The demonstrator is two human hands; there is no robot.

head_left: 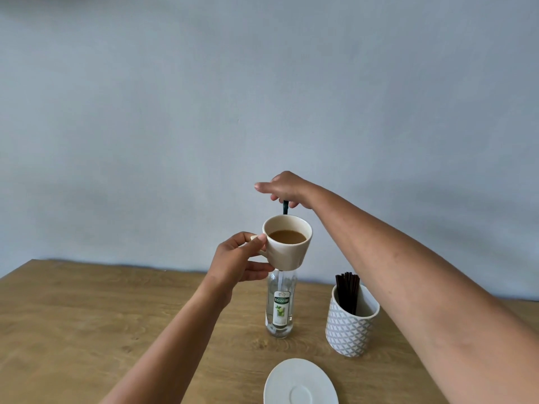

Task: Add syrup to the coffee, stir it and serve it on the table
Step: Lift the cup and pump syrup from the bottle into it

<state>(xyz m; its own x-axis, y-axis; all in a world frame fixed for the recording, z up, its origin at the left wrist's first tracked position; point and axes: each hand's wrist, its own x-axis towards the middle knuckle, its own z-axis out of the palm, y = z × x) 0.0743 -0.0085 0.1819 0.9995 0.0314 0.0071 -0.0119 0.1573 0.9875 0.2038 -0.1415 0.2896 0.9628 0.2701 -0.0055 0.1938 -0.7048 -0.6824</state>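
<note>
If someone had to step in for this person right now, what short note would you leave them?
Left hand: holds the coffee cup by its handle, lifted in front of the syrup bottle.
Right hand: on the bottle's dark pump top, above the cup.
Saucer sits bare at the near table edge; stirrers stand in the patterned cup.
Done: cup positioned at the pump.
Left: pump syrup, stir, serve on the saucer.

Matt ceramic cup (287, 243), clear glossy glass syrup bottle (281, 304), grained wooden table (87, 316), smooth white saucer (300, 383).
</note>
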